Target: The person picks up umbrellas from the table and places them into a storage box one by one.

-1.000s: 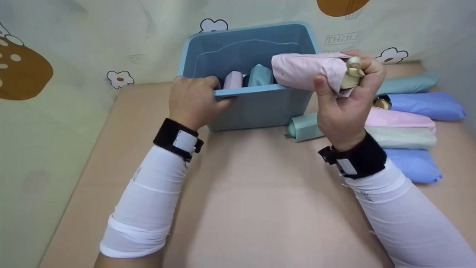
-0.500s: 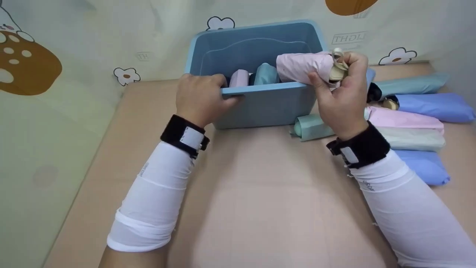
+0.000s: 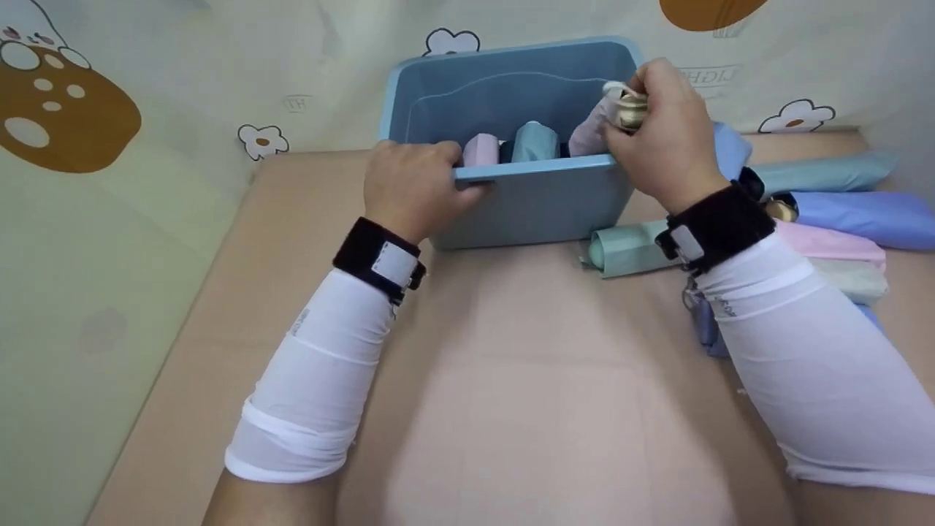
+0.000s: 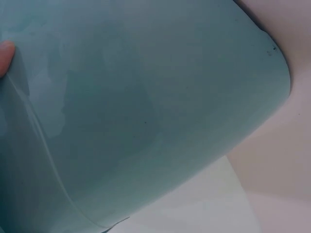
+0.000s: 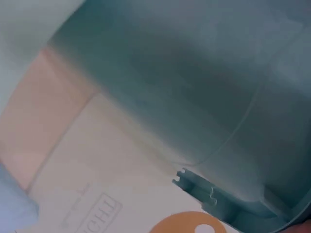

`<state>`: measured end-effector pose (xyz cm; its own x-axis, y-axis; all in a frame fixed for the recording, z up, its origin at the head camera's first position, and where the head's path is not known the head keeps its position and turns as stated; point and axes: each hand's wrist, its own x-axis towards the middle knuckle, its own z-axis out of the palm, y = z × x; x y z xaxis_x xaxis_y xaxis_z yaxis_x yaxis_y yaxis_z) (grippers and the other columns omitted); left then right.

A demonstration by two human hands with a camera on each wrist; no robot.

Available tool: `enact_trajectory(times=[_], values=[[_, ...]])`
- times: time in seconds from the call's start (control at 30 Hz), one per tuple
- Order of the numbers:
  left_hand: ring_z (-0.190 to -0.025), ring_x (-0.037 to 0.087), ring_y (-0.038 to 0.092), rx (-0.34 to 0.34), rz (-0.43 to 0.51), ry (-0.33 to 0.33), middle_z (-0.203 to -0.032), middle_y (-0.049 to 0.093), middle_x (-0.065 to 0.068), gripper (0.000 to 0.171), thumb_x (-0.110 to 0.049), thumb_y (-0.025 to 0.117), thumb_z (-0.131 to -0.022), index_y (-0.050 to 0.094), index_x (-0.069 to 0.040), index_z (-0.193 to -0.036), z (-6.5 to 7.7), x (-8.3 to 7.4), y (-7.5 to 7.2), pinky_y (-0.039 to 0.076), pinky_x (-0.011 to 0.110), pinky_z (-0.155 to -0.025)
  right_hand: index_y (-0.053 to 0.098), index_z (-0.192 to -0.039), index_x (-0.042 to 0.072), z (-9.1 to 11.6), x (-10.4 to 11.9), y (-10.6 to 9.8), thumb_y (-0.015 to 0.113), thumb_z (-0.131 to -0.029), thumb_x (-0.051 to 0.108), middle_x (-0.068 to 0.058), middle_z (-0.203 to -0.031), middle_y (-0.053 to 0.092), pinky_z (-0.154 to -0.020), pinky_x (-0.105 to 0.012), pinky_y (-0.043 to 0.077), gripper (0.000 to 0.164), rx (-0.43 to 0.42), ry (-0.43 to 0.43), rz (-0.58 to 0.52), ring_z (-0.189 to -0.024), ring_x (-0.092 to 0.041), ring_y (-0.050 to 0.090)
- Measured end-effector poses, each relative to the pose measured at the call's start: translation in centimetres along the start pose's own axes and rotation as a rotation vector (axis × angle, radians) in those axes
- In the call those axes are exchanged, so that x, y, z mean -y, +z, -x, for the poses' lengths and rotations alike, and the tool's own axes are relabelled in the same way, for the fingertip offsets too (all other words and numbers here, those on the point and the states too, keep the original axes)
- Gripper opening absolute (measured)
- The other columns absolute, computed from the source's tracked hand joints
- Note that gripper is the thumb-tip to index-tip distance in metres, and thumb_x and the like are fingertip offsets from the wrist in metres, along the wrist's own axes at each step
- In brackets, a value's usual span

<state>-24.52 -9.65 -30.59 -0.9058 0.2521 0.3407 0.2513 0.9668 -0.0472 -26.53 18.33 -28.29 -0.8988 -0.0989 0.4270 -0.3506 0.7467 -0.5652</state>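
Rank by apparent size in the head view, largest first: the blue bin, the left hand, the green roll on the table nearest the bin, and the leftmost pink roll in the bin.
1. Blue bin
2. Left hand
3. Green roll, partly hidden
4. Pink roll, partly hidden

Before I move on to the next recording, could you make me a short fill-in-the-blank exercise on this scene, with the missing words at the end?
1. In the head view, the left hand grips the rim of a bin whose colour is ____.
2. A held umbrella is in the person's ____.
3. From left to right, a teal umbrella sits ____ a pink umbrella and the held one.
4. The sleeves on both forearms are ____.

Missing words: blue; right hand; between; white.
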Motion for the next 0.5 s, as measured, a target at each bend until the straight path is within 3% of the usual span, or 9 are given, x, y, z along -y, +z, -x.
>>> enact_trajectory(times=[0.1,0.27,0.5], values=[[-0.063,0.026,0.056,0.004,-0.002,0.001,-0.064,0.057,0.005,0.058,-0.068,0.056,-0.096,0.064,-0.013,-0.079,-0.1,0.0,0.0,0.04,0.041,-0.065,0.049,-0.126,-0.005,-0.8,0.5,-0.5,0.062,-0.098,0.012,-0.022,-0.122,0.059,-0.093,-0.049,0.049,0.035,0.141,0.072,0.045,-0.107,-0.032,0.058],[-0.062,0.025,0.054,-0.005,0.003,0.003,-0.064,0.056,0.004,0.058,-0.068,0.057,-0.095,0.064,-0.014,-0.078,0.0,0.0,0.1,0.038,0.04,-0.063,0.05,-0.134,-0.002,-1.5,1.0,-1.0,0.051,-0.105,0.017,-0.024,-0.123,0.063,-0.09,-0.052,0.05,0.034,0.344,0.098,0.133,-0.105,-0.036,0.06],[-0.063,0.027,0.056,0.006,-0.013,0.004,-0.066,0.06,0.005,0.06,-0.071,0.056,-0.095,0.067,-0.013,-0.084,0.0,-0.2,0.0,0.047,0.044,-0.067,0.07,-0.125,0.001,-1.5,1.2,-1.0,0.039,-0.11,0.012,-0.021,-0.126,0.07,-0.097,-0.054,0.053,0.037,0.415,0.042,0.17,-0.115,-0.038,0.064]])
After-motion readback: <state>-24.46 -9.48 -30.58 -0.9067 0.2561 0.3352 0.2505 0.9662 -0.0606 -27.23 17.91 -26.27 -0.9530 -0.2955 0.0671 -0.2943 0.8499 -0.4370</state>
